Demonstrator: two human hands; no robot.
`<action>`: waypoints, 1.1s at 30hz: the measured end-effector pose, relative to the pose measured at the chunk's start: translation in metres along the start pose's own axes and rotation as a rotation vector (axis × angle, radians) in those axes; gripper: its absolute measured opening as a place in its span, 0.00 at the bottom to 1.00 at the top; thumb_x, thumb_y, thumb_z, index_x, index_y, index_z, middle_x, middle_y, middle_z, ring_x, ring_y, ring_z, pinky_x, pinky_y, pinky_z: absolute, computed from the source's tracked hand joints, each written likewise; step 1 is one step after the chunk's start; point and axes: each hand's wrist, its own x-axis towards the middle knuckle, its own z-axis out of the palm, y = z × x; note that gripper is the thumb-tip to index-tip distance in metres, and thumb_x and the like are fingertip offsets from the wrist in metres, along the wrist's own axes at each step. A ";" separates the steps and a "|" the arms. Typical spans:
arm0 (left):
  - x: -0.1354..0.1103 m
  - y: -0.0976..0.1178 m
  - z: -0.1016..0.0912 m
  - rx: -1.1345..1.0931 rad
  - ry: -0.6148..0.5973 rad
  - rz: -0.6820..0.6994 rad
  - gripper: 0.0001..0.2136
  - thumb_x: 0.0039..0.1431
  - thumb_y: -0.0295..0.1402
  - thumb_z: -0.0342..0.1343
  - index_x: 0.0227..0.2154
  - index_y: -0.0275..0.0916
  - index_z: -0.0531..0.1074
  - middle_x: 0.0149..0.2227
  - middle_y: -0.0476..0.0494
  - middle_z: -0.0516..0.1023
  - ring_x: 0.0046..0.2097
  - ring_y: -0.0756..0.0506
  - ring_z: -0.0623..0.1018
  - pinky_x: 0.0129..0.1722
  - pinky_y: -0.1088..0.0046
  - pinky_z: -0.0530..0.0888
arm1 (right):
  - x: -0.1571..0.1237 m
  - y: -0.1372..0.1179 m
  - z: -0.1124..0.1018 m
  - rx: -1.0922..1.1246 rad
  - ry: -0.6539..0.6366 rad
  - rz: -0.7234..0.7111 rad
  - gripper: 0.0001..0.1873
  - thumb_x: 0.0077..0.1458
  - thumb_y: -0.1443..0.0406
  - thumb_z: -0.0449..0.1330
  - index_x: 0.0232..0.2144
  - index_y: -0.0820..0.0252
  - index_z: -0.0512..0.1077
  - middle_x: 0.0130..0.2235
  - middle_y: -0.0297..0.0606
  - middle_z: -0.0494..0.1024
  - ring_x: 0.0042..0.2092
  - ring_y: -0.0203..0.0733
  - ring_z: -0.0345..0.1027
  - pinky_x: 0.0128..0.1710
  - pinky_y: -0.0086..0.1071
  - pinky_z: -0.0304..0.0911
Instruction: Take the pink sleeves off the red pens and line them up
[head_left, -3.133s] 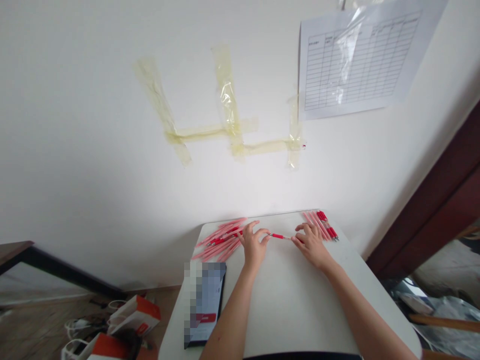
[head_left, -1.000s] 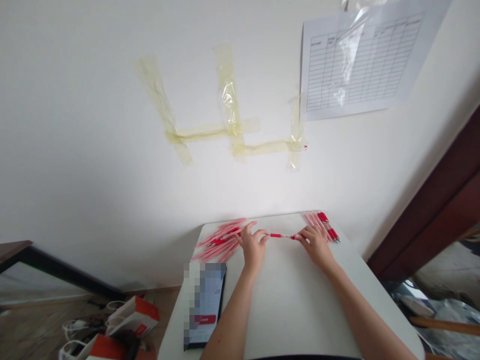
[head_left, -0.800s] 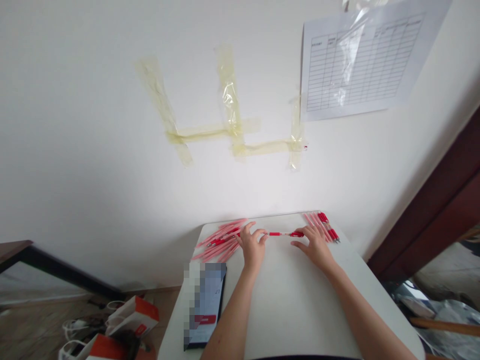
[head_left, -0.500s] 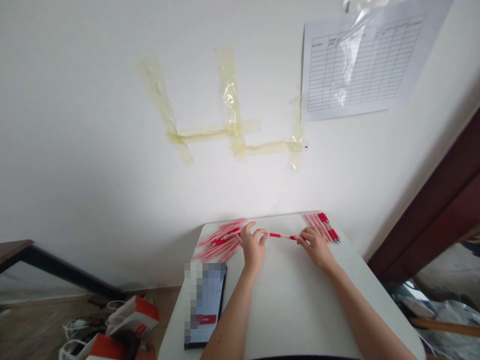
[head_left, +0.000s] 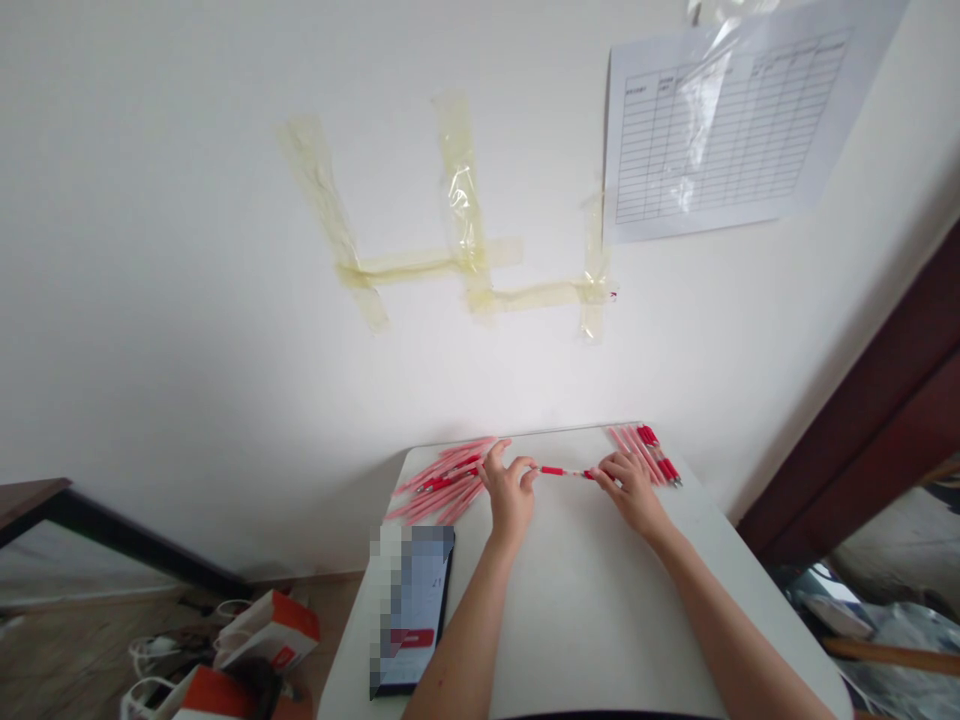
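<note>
A thin red pen (head_left: 561,471) lies level between my two hands, just above the white table (head_left: 592,610). My left hand (head_left: 510,492) pinches its left end with the fingers closed. At the pen's right end, my right hand (head_left: 631,490) has its fingers curled and pressed on it. A loose heap of red and pink pens (head_left: 442,478) lies left of my left hand. A neat row of red pens (head_left: 651,455) lies by the table's far right corner, just beyond my right hand.
A phone (head_left: 412,610) with a lit screen lies at the table's left edge. The table stands against a white wall with tape strips (head_left: 457,230) and a printed sheet (head_left: 727,120). Orange and white boxes (head_left: 270,635) sit on the floor at left. A dark door frame (head_left: 885,400) stands at right.
My right hand opened slightly at the pen's end, then closed on it again. My left hand and the pen have stayed in place.
</note>
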 end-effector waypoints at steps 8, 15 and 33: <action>0.000 0.003 -0.002 0.012 -0.023 0.020 0.06 0.59 0.27 0.59 0.32 0.44 0.79 0.57 0.41 0.66 0.62 0.36 0.66 0.64 0.44 0.58 | 0.002 -0.001 0.001 0.088 -0.018 0.030 0.29 0.66 0.45 0.46 0.27 0.53 0.77 0.36 0.40 0.77 0.43 0.47 0.67 0.48 0.42 0.63; 0.001 0.000 -0.002 0.048 -0.057 0.020 0.06 0.56 0.30 0.63 0.36 0.48 0.81 0.57 0.40 0.68 0.61 0.36 0.68 0.63 0.42 0.59 | 0.001 0.011 0.000 -0.032 0.072 -0.014 0.23 0.63 0.45 0.52 0.33 0.50 0.78 0.42 0.41 0.79 0.45 0.50 0.66 0.50 0.46 0.61; -0.002 -0.001 0.001 0.074 -0.127 0.028 0.05 0.57 0.29 0.63 0.31 0.47 0.81 0.59 0.41 0.68 0.63 0.35 0.66 0.65 0.32 0.49 | 0.001 0.014 0.000 -0.076 0.116 0.002 0.22 0.62 0.44 0.53 0.33 0.48 0.79 0.41 0.40 0.78 0.46 0.52 0.65 0.52 0.51 0.59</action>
